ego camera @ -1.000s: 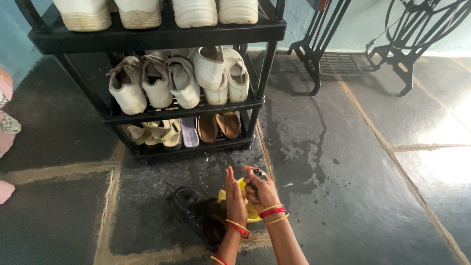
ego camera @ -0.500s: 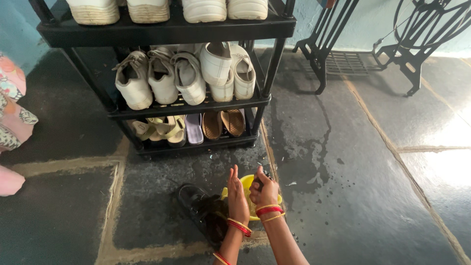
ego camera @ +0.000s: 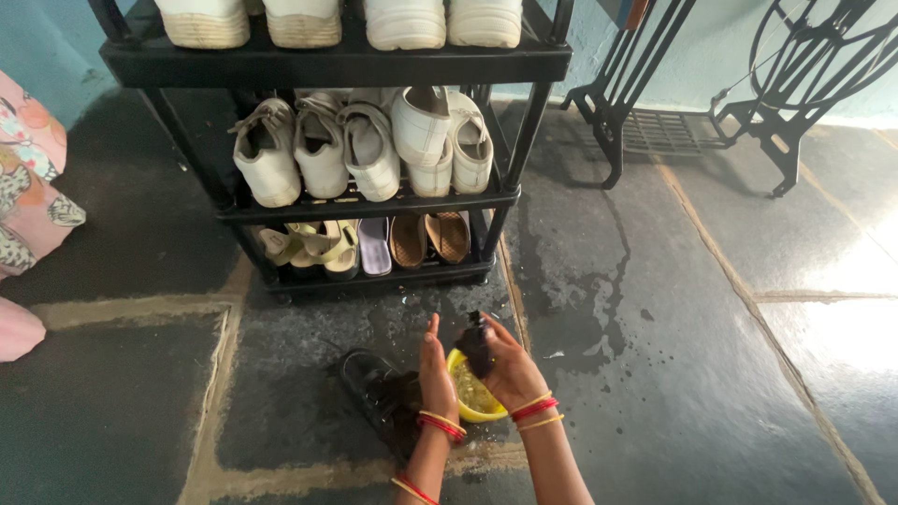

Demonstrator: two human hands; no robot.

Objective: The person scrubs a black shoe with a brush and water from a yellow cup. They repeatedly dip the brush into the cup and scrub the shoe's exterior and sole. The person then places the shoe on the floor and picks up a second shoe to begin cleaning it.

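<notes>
My right hand grips a small dark object, perhaps a brush or bottle, just above a yellow bowl on the floor. My left hand is held upright beside it, fingers together, palm facing the dark object and touching or almost touching it. A black shoe lies on the stone floor just left of my left wrist. Both wrists wear red and gold bangles.
A black shoe rack stands ahead with white sneakers on the middle shelf and sandals below. A black metal sewing-machine stand is at the back right. The floor shows wet patches. Pink patterned cloth lies at the left edge.
The view has shifted slightly. My hands stay together over the yellow bowl; the right hand with the dark object has tilted a little against the left palm.
</notes>
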